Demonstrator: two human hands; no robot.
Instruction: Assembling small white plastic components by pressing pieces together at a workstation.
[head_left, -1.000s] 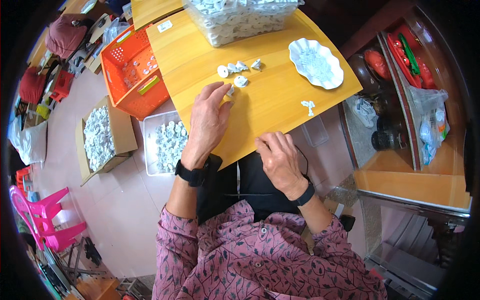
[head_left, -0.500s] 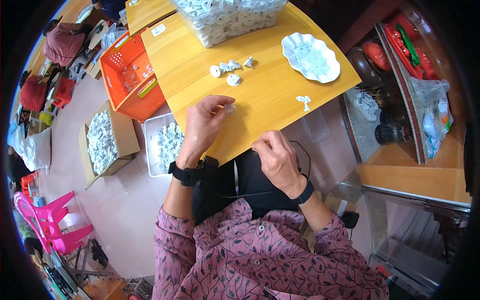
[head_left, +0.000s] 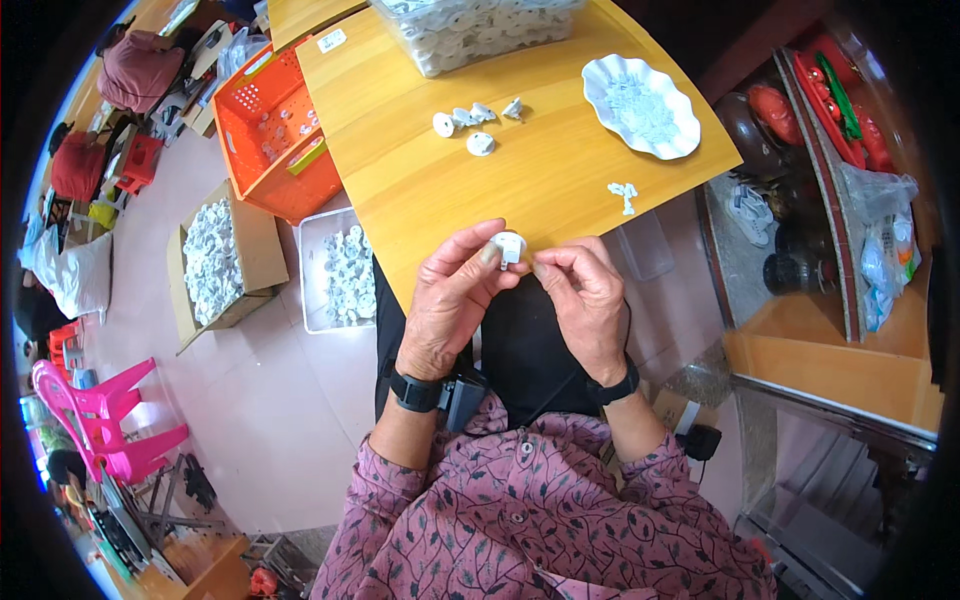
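Over the table's near edge, my left hand point(head_left: 450, 298) pinches a small white plastic part point(head_left: 511, 244) with a round face and a squarish block on it. My right hand point(head_left: 592, 308) is right beside the part, thumb and fingertips pressed together; whatever lies between them is too small to make out. Farther up on the wooden table point(head_left: 400, 210), several similar white parts point(head_left: 480, 144) lie in a loose group. Tiny white pieces point(head_left: 625, 195) form a little pile near the right edge. Behind it stands a wavy-rimmed white plate point(head_left: 686, 128) of small clear pieces.
A clear bin point(head_left: 450, 58) full of white parts stands at the table's far side. On the left are an orange crate point(head_left: 262, 188), a cardboard box point(head_left: 262, 235) and a clear tub point(head_left: 304, 275), plus a pink chair point(head_left: 125, 445). Shelves point(head_left: 835, 220) flank the right. Other people sit far left.
My left hand has drawn back from the tabletop toward me and turned, bringing the white part into plain sight. My right hand has moved slightly right, and the two hands now meet at the part.
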